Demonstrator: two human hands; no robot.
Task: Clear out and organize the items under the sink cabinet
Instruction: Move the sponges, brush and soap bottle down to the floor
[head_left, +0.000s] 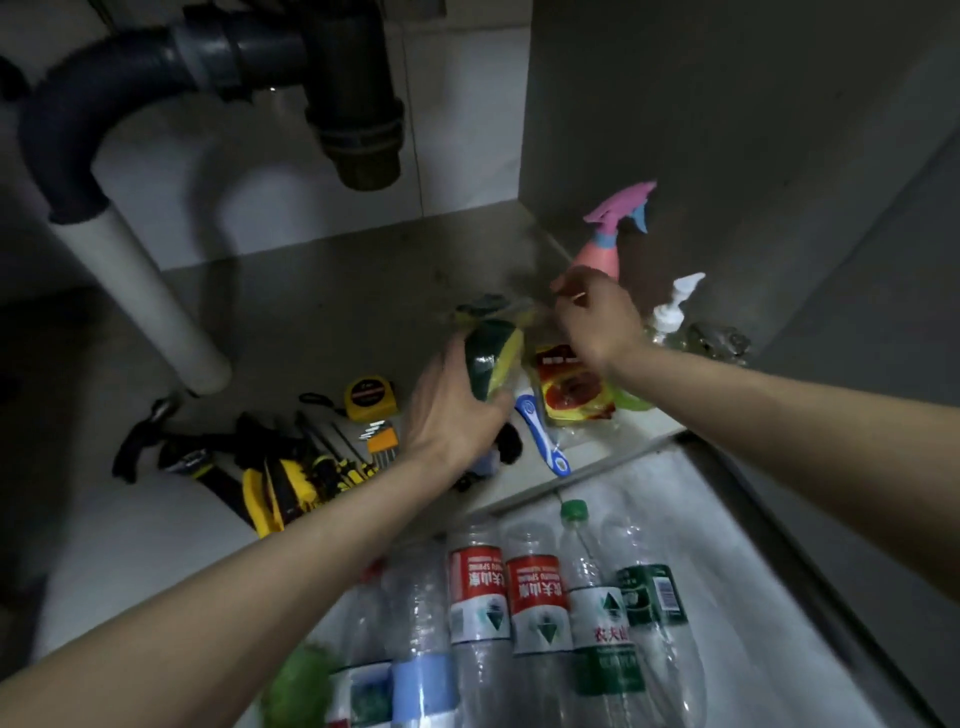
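Right of the drainpipe (358, 93), the left hand (452, 415) grips a packed sponge (493, 358) while the right hand (597, 322) pinches its wrapper; sorting looks underway, with a steady lift out probably next.

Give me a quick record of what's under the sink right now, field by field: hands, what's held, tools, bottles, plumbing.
left hand: left hand grips a green-and-yellow scrubbing sponge in clear wrap
right hand: right hand pinches the wrap's top end
tools: yellow tape measure, yellow-handled hand tools on cabinet floor, left
right corner: pink spray bottle, white pump dispenser
front: clear plastic water bottles lying side by side
plumbing: dark drain trap, white pipe
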